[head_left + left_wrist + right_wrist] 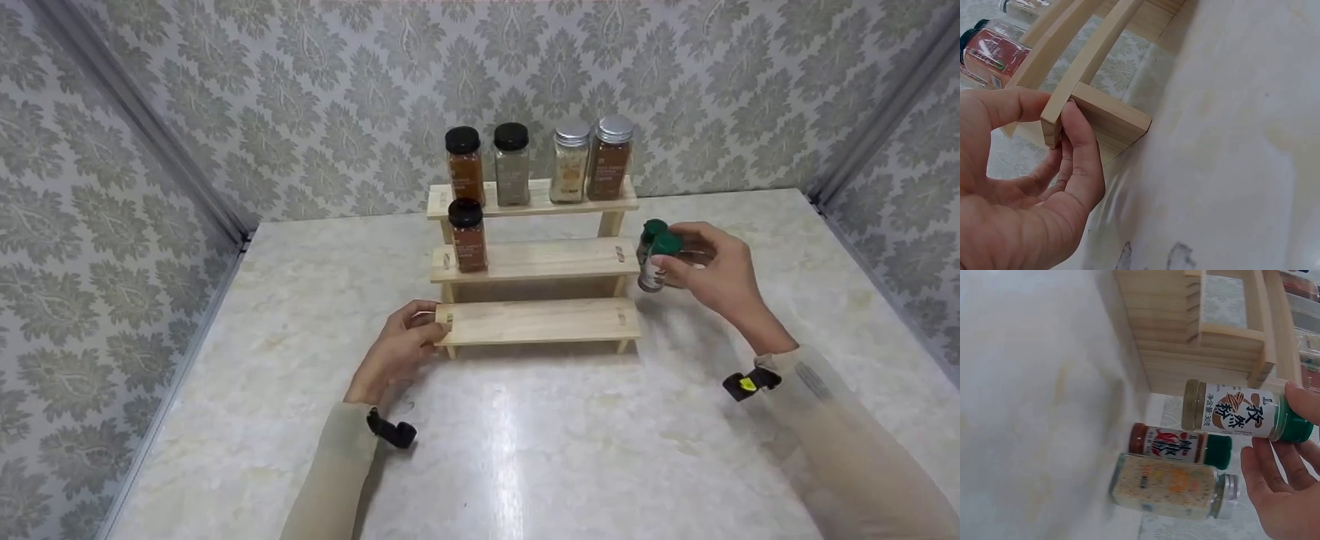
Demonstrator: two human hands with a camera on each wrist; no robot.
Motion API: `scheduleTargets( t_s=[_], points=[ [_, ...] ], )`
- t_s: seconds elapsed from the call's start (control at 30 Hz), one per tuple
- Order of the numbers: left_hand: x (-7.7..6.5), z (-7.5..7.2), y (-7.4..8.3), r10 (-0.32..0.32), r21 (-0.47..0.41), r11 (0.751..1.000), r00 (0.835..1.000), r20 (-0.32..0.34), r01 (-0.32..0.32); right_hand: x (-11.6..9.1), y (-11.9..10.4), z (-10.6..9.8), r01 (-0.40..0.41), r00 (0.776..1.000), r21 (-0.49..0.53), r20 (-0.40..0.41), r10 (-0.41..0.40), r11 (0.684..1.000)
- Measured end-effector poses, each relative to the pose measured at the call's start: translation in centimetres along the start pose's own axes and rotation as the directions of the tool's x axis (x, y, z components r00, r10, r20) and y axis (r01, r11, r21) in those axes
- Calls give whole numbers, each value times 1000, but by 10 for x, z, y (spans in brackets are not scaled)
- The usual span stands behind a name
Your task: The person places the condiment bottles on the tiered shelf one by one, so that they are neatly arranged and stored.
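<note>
My right hand grips a spice jar with a green cap and a white label, its fingers and thumb around the cap end. That jar is raised just right of the wooden three-step rack. Behind it, another green-capped jar with red contents stands beside a silver-lidded jar of pale grains. My left hand pinches the left end of the rack's lowest step, thumb on one side and fingers beneath, as the left wrist view shows.
The top step bears two black-lidded jars, one orange and one grey, and two silver-lidded jars, one pale and one red-brown. A black-lidded red jar stands at the middle step's left. Patterned walls enclose the marbled table.
</note>
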State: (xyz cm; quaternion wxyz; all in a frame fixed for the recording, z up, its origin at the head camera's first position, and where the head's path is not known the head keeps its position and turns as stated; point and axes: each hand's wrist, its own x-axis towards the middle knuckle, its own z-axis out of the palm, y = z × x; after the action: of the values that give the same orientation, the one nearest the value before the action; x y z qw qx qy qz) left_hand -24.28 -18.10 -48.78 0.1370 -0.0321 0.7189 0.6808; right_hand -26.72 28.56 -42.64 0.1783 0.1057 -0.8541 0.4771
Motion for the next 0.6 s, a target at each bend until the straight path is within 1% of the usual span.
scheduleTargets(
  t_s=[0.27, 0.43, 0.6],
  points=[
    [-1, -2, 1, 0, -17, 1000, 1000, 20, 0, 5, -23, -8, 39, 999, 1, -27, -39, 999],
    [0, -2, 0, -6, -31, 1000, 999, 33, 7, 7, -34, -7, 73, 997, 24, -23, -73, 997],
    [1, -1, -1, -8, -28, 1000, 1000, 23, 9, 10, -46, -5, 96, 995, 20, -31, -95, 995]
  ],
)
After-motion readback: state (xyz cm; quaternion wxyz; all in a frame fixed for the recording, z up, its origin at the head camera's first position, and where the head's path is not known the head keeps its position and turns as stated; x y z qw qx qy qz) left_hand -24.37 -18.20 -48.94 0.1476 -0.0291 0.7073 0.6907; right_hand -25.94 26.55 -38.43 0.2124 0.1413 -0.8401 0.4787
